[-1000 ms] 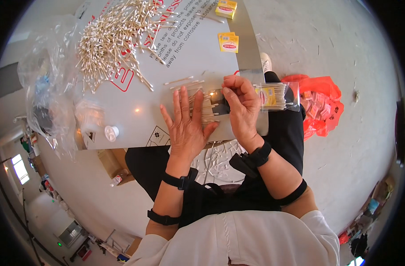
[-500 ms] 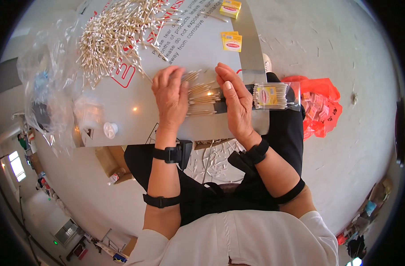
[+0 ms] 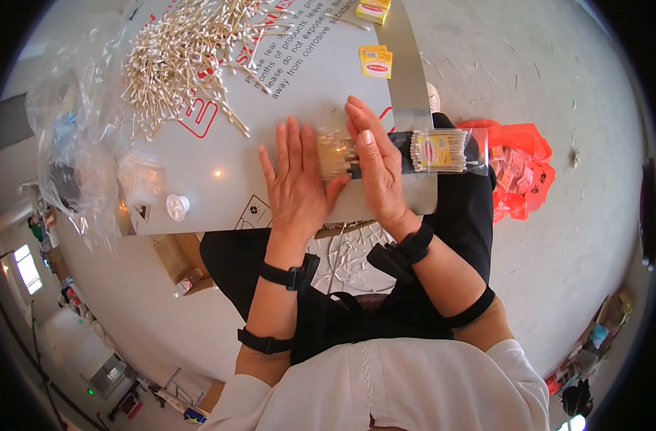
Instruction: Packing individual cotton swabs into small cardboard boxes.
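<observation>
Your left hand [image 3: 297,192] at nine o'clock and right hand [image 3: 380,174] at three, grip released, flank cotton swabs [image 3: 334,155], probably light, snappable, best gathered mid-stick.

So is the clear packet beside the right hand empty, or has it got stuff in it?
The clear packet isn't empty: cotton swabs and a yellow card show through its plastic.

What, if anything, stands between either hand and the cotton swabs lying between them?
Nothing visible does: the left hand is just left of the cotton swabs, the right hand just right. Actual touch is hard to judge, as the swabs are blurred.
</observation>
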Tool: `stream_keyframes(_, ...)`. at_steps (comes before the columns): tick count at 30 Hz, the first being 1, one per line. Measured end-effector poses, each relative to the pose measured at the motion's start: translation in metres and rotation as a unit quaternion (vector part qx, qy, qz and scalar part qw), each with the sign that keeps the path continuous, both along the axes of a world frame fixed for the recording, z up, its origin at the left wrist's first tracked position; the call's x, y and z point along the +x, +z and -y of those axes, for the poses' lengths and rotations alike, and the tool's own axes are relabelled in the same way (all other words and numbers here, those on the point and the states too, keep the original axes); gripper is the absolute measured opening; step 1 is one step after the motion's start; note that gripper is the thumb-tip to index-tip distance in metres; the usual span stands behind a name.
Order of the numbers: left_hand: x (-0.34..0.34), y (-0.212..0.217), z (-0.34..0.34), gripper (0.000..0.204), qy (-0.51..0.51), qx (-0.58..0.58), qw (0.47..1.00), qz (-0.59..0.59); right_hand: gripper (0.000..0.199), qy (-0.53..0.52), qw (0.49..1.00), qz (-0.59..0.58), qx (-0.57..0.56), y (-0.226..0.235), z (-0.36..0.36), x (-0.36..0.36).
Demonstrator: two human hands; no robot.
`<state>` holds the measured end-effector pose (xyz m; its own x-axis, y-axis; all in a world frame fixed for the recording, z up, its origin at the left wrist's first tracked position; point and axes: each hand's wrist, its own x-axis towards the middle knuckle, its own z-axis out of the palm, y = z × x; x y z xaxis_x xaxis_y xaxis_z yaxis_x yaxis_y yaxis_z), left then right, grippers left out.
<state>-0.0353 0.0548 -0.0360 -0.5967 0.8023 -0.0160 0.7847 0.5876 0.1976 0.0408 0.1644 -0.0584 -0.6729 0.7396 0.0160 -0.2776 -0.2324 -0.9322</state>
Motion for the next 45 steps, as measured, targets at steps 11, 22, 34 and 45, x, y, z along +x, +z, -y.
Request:
stream_keyframes(11, 0.006, -0.001, 0.002, 0.089, -0.018, -0.020, 1.000, 0.006, 0.042, -0.017, 0.996, 0.041, 0.073, 0.000, 0.003, 0.005)
stream_keyframes(22, -0.025, -0.016, -0.008, 0.058, 0.100, 0.499, 0.795, 0.330, 0.041, -0.044, 0.995, 0.041, 0.084, -0.001, 0.011, -0.010)
stream_keyframes(34, -0.013, -0.023, -0.014, 0.066, 0.141, 0.596, 0.664, 0.429, 0.046, -0.031, 0.999, 0.026, 0.010, 0.000, 0.001, -0.022)
stream_keyframes(45, -0.002, -0.004, 0.013, 0.078, -0.024, 0.174, 0.984, 0.031, 0.048, -0.057, 0.996, 0.022, -0.066, 0.005, -0.003, 0.001)
